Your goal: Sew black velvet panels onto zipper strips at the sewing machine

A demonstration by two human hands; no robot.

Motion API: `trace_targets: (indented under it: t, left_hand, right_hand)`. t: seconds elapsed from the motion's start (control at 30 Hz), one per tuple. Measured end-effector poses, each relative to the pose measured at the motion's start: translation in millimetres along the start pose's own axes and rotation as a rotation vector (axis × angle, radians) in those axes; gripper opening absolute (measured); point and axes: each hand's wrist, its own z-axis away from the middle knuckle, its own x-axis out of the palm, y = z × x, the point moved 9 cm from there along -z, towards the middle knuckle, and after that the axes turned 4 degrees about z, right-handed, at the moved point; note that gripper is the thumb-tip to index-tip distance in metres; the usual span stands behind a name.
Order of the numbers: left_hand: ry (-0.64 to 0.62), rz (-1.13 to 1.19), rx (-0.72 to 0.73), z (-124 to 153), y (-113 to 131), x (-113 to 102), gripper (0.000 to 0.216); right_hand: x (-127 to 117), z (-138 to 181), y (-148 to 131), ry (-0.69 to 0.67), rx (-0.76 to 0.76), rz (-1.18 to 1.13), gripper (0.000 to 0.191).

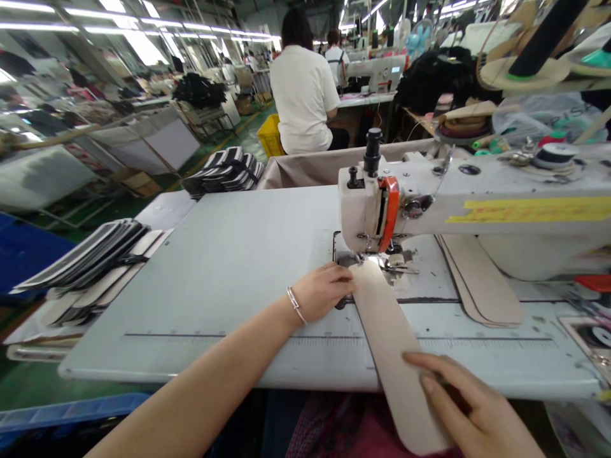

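A long beige leather strip [389, 337] runs from under the needle of the white sewing machine [377, 203] down past the table's front edge. My left hand [323, 291], with a bracelet at the wrist, presses its curled fingers on the strip's left edge just before the presser foot. My right hand [470, 407] holds the strip's near end at the table edge, thumb on top and fingers closed under it.
Several more beige pieces [482, 283] lie stacked under the machine arm on the right. Dark and white cut pieces [90, 261] are piled at the table's left. Another stack [226, 168] sits behind. A person in white [305, 95] sits with their back to me.
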Motion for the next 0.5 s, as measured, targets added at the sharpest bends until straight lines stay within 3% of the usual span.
trace_targets:
  t: [0.1,0.23,0.33,0.5]
  left_hand:
    - [0.016,0.026,0.015,0,-2,-2,0.022]
    - [-0.006,0.042,-0.025,3,-10,0,0.025]
    - [-0.021,0.006,-0.05,7,-19,3,0.025]
    - [-0.03,-0.025,-0.055,12,-28,7,0.027]
  right_hand:
    - [24,-31,-3,-0.145,-0.113,0.035,0.03]
    - [24,-79,15,-0.072,-0.252,0.268,0.04]
    - [33,-104,19,-0.082,-0.372,0.253,0.047]
    - [42,-117,23,-0.071,-0.373,0.189,0.044]
